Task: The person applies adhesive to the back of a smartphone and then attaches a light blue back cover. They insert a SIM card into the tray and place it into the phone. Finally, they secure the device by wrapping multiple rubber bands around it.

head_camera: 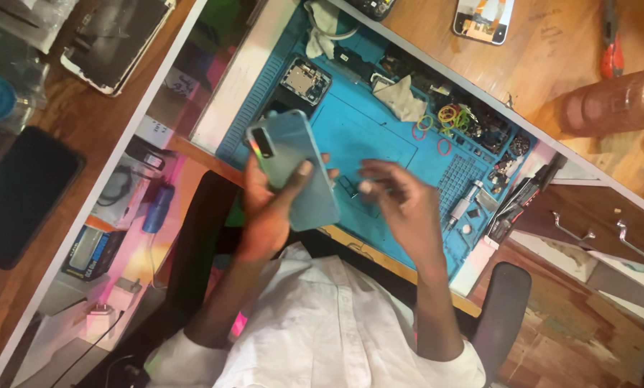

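White shirt sleeves (314, 323) fill the foreground as a person seated at a repair desk (566, 65) works over a blue mat (379, 136). At far left, a dark phone (20, 194) lies flat on the wood, and a cracked screen panel (117, 39) rests beyond it, both well apart from the work. The left hand (268, 208) is clasped around a pale blue phone (293, 169), back cover up and camera end pointing away, thumb pressed across the cover; the grip seems meant to keep the phone steady and tilted toward the person's eyes. The phone is raised just above the mat's near edge, to the left of the right hand (401, 197). That hand hovers close beside it with fingers loosely curled and blurred; whether it pinches some small part cannot be told. On the mat beyond lie an opened phone frame (305, 79), a grey cloth (401, 97), coloured rubber bands (447, 118) and heaps of small parts (498, 136) kept within easy reach. A silver screwdriver (464, 205) lies at the mat's right edge, and another phone (483, 18) lies on the desk beyond.
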